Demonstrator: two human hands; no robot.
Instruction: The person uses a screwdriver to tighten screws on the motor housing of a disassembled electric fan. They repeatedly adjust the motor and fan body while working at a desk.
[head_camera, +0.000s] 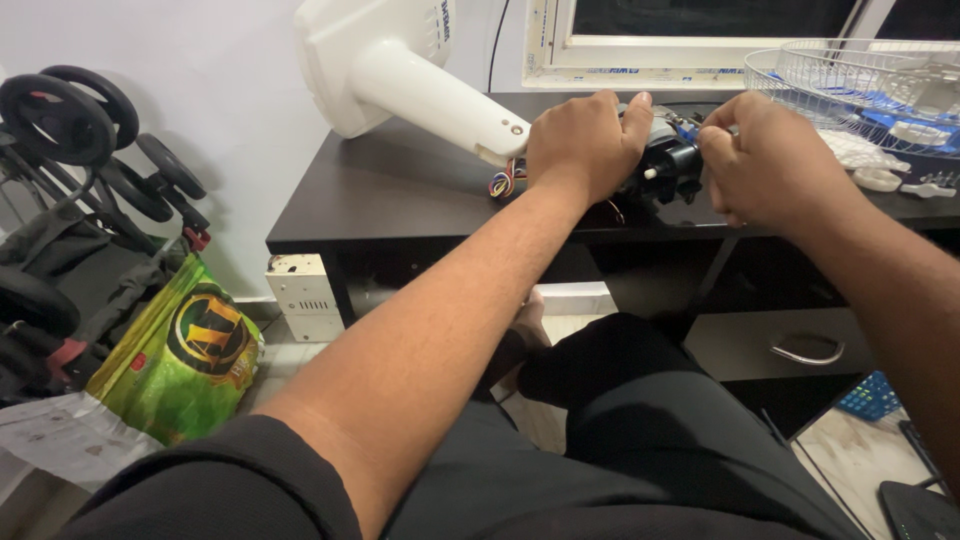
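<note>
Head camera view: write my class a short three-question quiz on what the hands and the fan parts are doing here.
1. True or false: the left hand rests over the dark fan motor on the desk.
2. Which lies at the far right of the desk? A) wire fan guard B) a kettle C) a laptop
3. Fill in: the coloured wires hang below the end of the white fan ____.

Key
1. True; the right hand works at the motor's other side, fingers pinched at its front.
2. A
3. neck
</note>
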